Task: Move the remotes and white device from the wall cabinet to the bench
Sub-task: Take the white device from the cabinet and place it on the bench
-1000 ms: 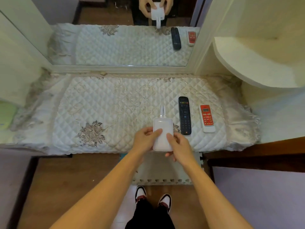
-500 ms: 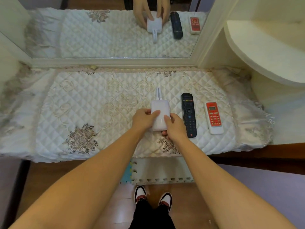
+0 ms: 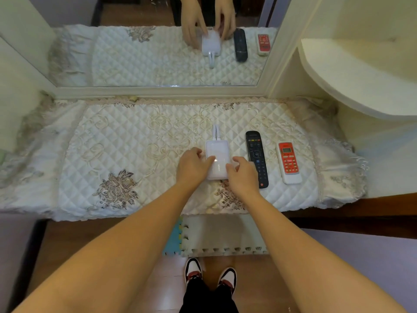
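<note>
The white device (image 3: 217, 152), a flat rounded box with a short cable loop at its far end, lies on the quilted bench cover (image 3: 135, 143). My left hand (image 3: 193, 168) grips its left side with the thumb on top. My right hand (image 3: 242, 177) holds its right edge near the closer corner. Just right of it lies the black remote (image 3: 255, 152), lengthwise and parallel. Further right lies the red-and-white remote (image 3: 288, 162).
A mirror (image 3: 158, 64) stands along the back of the bench and repeats the hands and objects. A curved white shelf (image 3: 361, 75) juts out at the upper right. On the wooden floor below lie a foam mat (image 3: 225, 236) and my shoes (image 3: 209, 274).
Both hands carried the white device from the bench's front edge further in and lowered it onto the cover beside the black remote. The two remotes stayed where they were.
</note>
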`<state>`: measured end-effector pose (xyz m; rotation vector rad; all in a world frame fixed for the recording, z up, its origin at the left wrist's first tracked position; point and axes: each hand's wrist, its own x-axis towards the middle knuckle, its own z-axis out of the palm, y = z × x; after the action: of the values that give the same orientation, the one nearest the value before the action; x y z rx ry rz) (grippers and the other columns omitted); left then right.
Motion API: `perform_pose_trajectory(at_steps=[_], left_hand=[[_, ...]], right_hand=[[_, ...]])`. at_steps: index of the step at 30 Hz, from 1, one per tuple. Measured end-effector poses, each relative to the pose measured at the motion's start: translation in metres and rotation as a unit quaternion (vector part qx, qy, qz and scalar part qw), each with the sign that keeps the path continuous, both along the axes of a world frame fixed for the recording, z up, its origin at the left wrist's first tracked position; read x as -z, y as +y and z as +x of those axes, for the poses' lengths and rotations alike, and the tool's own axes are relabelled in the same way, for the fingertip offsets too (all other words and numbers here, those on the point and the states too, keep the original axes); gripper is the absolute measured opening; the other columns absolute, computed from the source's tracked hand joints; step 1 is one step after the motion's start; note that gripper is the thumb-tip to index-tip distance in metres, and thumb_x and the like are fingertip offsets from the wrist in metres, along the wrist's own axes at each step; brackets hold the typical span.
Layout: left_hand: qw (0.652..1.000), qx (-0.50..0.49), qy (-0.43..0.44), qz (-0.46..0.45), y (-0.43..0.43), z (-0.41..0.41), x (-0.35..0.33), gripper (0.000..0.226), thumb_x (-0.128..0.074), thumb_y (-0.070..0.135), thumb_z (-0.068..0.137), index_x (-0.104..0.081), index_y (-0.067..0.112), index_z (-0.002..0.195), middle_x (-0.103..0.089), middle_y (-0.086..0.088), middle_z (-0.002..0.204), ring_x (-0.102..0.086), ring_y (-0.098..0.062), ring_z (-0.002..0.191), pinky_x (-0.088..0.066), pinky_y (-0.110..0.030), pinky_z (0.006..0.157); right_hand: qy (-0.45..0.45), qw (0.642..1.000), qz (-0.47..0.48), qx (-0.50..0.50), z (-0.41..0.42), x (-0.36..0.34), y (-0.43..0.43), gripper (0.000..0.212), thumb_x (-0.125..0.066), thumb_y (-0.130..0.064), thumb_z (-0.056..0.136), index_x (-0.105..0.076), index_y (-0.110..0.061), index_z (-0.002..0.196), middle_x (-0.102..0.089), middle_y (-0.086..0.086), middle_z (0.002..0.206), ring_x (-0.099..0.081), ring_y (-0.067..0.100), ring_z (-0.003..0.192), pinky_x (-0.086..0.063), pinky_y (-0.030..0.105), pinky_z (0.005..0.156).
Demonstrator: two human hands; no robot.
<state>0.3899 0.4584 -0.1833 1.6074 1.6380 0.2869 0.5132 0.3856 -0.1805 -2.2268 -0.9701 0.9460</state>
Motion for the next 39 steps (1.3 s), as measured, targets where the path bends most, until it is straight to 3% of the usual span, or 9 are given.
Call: perform_pose_trajectory(at_steps=[3,9,20,25,39], left_hand=[[0.997,0.036,0.031,0.055,-0.011,-0.008,-0.019,0.059,-0.062,0.045,0.094,-0.052,0.010,0.140,-0.057,-0.012,0.138,-0.054,-0.030,0.124,-0.046,-0.042,0.099],[0.958,0.137,0.134,0.211,-0.036,-0.018,-0.076,0.056,-0.057,0.048,0.095,-0.053,0.016,0.141,-0.058,-0.006,0.140,-0.055,-0.031,0.123,-0.042,-0.046,0.095],[0.884,0.192,0.151,0.398,-0.101,-0.027,-0.156,0.060,-0.048,0.051,0.086,-0.063,0.015,0.131,-0.068,-0.004,0.129,-0.062,-0.028,0.116,-0.049,-0.049,0.100],[0.867,0.221,0.158,0.417,-0.129,-0.032,-0.153,0.059,-0.051,0.051,0.087,-0.062,0.015,0.132,-0.067,-0.004,0.131,-0.060,-0.029,0.120,-0.046,-0.051,0.103],[0.884,0.207,0.168,0.383,-0.147,-0.067,-0.130,0.060,-0.048,0.052,0.084,-0.064,0.015,0.129,-0.068,-0.007,0.129,-0.062,-0.031,0.118,-0.046,-0.052,0.103]], right_hand=[[-0.056,0.998,0.020,-0.032,0.007,-0.026,-0.007,0.042,-0.051,-0.030,0.097,-0.051,-0.016,0.137,-0.050,0.011,0.128,-0.056,0.026,0.107,-0.047,0.038,0.091],[-0.159,0.976,0.077,-0.130,0.013,-0.081,-0.027,0.049,-0.051,-0.030,0.095,-0.046,-0.018,0.142,-0.047,0.008,0.140,-0.048,0.027,0.122,-0.045,0.045,0.098],[-0.354,0.903,0.182,-0.165,0.014,-0.148,-0.088,0.048,-0.058,-0.034,0.087,-0.055,-0.016,0.131,-0.060,0.009,0.125,-0.057,0.029,0.112,-0.045,0.045,0.093],[-0.378,0.896,0.185,-0.146,0.006,-0.145,-0.125,0.048,-0.064,-0.032,0.083,-0.059,-0.015,0.127,-0.063,0.011,0.123,-0.059,0.029,0.112,-0.046,0.047,0.095],[-0.368,0.901,0.161,-0.166,-0.031,-0.134,-0.142,0.048,-0.064,-0.035,0.083,-0.059,-0.017,0.127,-0.062,0.011,0.126,-0.057,0.029,0.117,-0.045,0.046,0.098]])
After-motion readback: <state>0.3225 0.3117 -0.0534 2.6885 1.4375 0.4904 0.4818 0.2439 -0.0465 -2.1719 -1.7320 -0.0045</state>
